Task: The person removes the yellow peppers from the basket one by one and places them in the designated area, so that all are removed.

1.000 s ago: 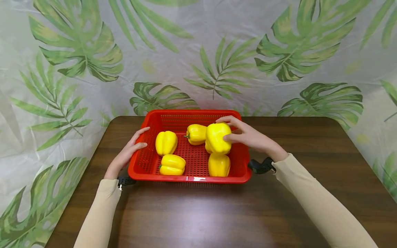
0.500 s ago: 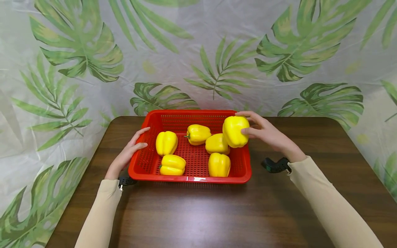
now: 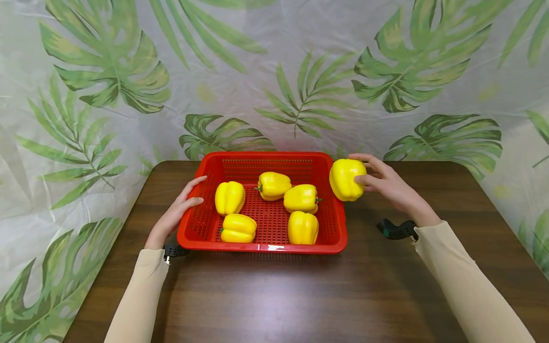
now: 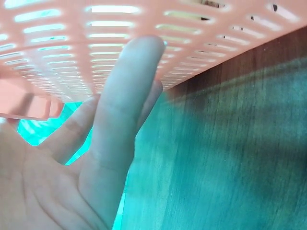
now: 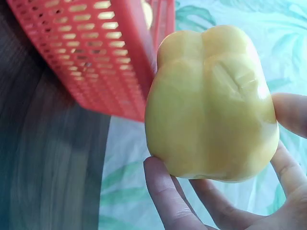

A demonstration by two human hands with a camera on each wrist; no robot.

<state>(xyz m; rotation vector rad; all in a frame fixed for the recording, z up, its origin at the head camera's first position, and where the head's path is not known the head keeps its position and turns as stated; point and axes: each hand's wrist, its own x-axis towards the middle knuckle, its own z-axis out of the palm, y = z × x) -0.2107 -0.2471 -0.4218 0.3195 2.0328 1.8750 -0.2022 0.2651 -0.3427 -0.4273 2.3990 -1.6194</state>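
Note:
My right hand [image 3: 381, 181] holds a yellow bell pepper [image 3: 347, 179] in the air at the right rim of a red plastic basket [image 3: 266, 247]. Thumb and fingers press its sides, and in the right wrist view the lobed pepper [image 5: 206, 105] fills the space between them. At the basket's left side, my left hand [image 3: 177, 209] holds the rim. Its fingers [image 4: 117, 105] lie along the outside of the slotted wall in the left wrist view. Several more yellow bell peppers lie inside the basket, among them one [image 3: 301, 198] with its green stem pointing right.
The basket stands near the back of a dark brown wooden table [image 3: 266, 295]. Behind the table hangs a pale cloth [image 3: 309, 43] printed with green leaves. Bare tabletop [image 3: 429, 190] shows to the right of the basket.
My right hand has carried the bell pepper rightward from above the other peppers to the basket's right rim, uncovering the pepper beneath. The left hand and basket have stayed in place.

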